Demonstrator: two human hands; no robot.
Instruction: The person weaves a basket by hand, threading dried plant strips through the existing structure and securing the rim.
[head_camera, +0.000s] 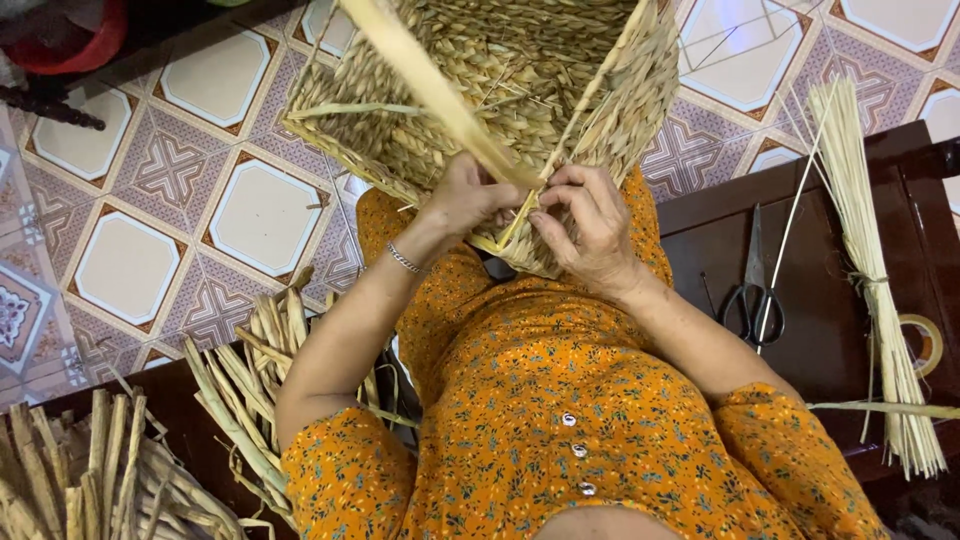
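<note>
— What is the person working on?

— A woven basket (500, 90) of dried, twisted plant fibre, boxy in shape with a coarse braided texture. It is resting on the lap, its open mouth tilting up and away from the body, its corner edge pointing down toward the person's waist.

— And the hands?

— Both are meeting at the basket's near corner. The left hand (468, 195) is closing around a long flat pale strip (430, 85), which is running diagonally from that corner up and to the left, across the basket's mouth. The right hand (590, 230) is pinching the woven edge beside the same corner, fingers curling in against the weave.

— What is lying around the basket?

— To its right, on a dark wooden bench (830, 320), black-handled scissors (755, 290) are lying with blades pointing away from the person. Further right of them, a tied bundle of thin straight straw-coloured stalks (880, 300) is stretching lengthwise, near a roll of tape (930, 345). Below and left of the basket, thick dried reeds (240, 390) are piling loosely. Under the basket, patterned floor tiles (200, 180) are showing.
</note>
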